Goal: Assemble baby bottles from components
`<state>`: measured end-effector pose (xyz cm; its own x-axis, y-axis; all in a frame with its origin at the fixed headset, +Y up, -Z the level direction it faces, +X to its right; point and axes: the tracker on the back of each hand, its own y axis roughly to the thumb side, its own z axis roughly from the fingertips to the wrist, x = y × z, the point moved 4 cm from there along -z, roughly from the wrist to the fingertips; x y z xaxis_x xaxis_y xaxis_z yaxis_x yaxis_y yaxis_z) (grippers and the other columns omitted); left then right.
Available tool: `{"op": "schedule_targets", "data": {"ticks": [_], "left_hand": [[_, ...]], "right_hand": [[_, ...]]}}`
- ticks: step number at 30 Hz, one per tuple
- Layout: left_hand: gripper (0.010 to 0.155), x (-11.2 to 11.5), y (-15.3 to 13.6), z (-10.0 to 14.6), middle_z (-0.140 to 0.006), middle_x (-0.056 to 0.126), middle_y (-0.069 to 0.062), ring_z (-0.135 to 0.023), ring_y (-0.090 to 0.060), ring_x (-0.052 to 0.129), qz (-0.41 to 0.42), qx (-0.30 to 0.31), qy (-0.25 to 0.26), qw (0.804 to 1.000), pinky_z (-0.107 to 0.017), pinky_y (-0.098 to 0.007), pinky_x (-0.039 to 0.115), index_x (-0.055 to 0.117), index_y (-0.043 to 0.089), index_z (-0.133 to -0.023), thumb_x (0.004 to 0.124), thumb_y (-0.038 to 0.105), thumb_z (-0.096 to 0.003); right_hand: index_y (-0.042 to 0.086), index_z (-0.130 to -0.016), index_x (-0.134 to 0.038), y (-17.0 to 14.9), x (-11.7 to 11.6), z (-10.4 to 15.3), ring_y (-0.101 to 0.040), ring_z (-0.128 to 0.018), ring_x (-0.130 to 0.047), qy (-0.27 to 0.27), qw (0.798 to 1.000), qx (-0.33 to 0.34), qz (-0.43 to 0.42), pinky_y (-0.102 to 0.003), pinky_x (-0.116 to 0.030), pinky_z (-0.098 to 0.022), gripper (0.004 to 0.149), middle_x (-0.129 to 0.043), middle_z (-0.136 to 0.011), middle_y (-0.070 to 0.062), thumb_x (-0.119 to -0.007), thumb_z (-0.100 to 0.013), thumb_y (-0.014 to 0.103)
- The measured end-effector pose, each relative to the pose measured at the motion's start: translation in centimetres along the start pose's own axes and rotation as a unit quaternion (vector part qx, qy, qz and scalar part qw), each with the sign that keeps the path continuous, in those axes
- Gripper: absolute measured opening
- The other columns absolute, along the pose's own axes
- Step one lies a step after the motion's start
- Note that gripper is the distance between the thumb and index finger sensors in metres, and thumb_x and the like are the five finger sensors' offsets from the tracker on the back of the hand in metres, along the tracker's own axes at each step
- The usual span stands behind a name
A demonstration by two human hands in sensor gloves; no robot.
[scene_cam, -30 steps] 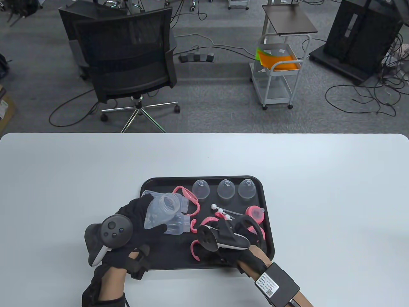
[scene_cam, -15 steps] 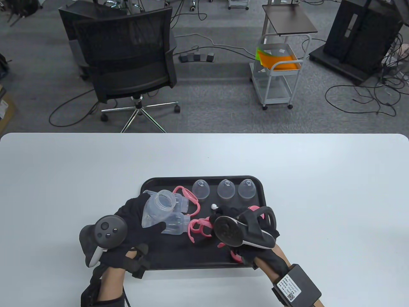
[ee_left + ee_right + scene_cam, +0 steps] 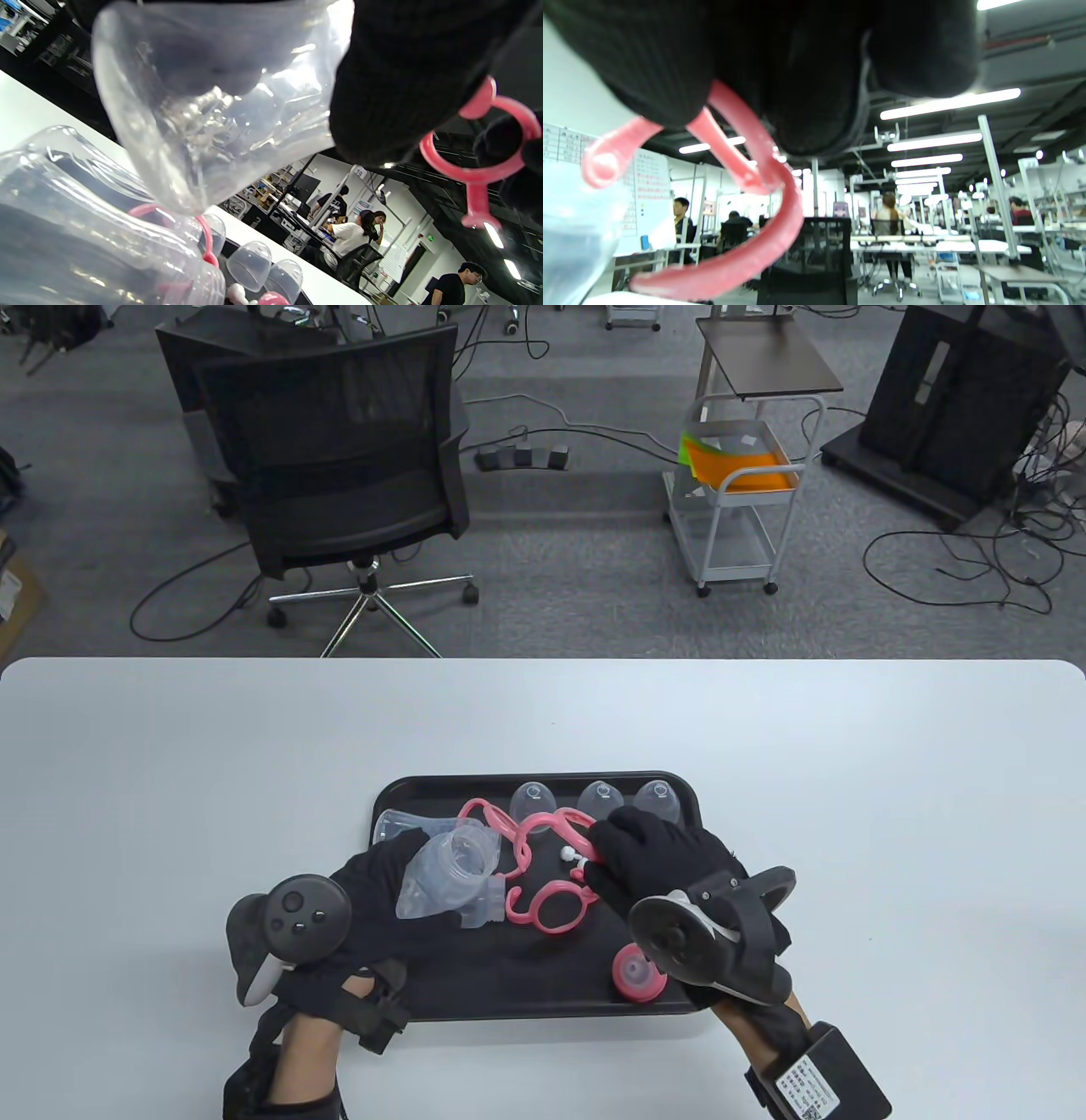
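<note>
The white surface [image 3: 254, 746] carries one black tray [image 3: 399, 797] that corrals all loose components near both hands. The left hand [image 3: 373, 899] has its grip closed around one clear bottle body [image 3: 445, 874], raised above the tray with its open neck angled toward the right, evidently presented to receive a part. At least two more clear bottles [image 3: 394, 823] lie beneath it. The right hand [image 3: 670, 857] pinches one pink handle ring [image 3: 556, 827], carried toward that neck; fitting looks to be the step in hand. Two other handle rings [image 3: 551, 908] lie on the tray. Three clear caps [image 3: 602, 802] stand along the far edge. One pink collar [image 3: 636, 976] and one small white fitting [image 3: 567, 854] are visible.
</note>
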<state>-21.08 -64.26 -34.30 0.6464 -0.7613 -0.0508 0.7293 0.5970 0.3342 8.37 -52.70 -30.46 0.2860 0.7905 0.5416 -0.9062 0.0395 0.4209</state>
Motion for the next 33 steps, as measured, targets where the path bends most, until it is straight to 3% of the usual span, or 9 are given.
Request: {"op": "schedule_targets", "data": {"ticks": [7,11,33], "left_hand": [[0.098,0.9,1.2,-0.2,-0.103,0.078,-0.007,-0.095,-0.034,0.087,0.007,0.027,-0.028,0.999,-0.075,-0.068,0.060,0.066,0.021,-0.108,0.111,0.061,-0.0299],[0.098,1.2,1.6,-0.2,-0.103,0.078,-0.007,-0.095,-0.034,0.087,0.011,0.037,-0.037,0.999,-0.075,-0.068,0.059,0.066,0.022,-0.108,0.111,0.061,-0.0293],[0.099,1.8,2.4,-0.3,-0.102,0.079,-0.004,-0.093,-0.033,0.088,0.066,0.064,-0.033,0.995,-0.075,-0.068,0.059,0.067,0.023,-0.107,0.112,0.062,-0.0282]], "right_hand": [[0.023,-0.075,-0.095,2.1,1.9,0.9,-0.013,-0.043,-0.107,-0.066,0.997,0.032,-0.003,-0.031,-0.094,-0.025,0.047,-0.095,-0.079,-0.002,-0.094,-0.034,0.046],[0.024,-0.075,-0.095,3.0,2.2,1.2,-0.012,-0.043,-0.107,-0.075,0.996,0.049,0.006,-0.030,-0.094,-0.026,0.047,-0.095,-0.079,-0.001,-0.094,-0.034,0.046],[0.025,-0.075,-0.096,6.2,0.0,2.1,-0.013,-0.045,-0.107,-0.066,0.993,0.101,0.014,-0.031,-0.094,-0.027,0.046,-0.095,-0.080,0.001,-0.095,-0.033,0.045]]}}
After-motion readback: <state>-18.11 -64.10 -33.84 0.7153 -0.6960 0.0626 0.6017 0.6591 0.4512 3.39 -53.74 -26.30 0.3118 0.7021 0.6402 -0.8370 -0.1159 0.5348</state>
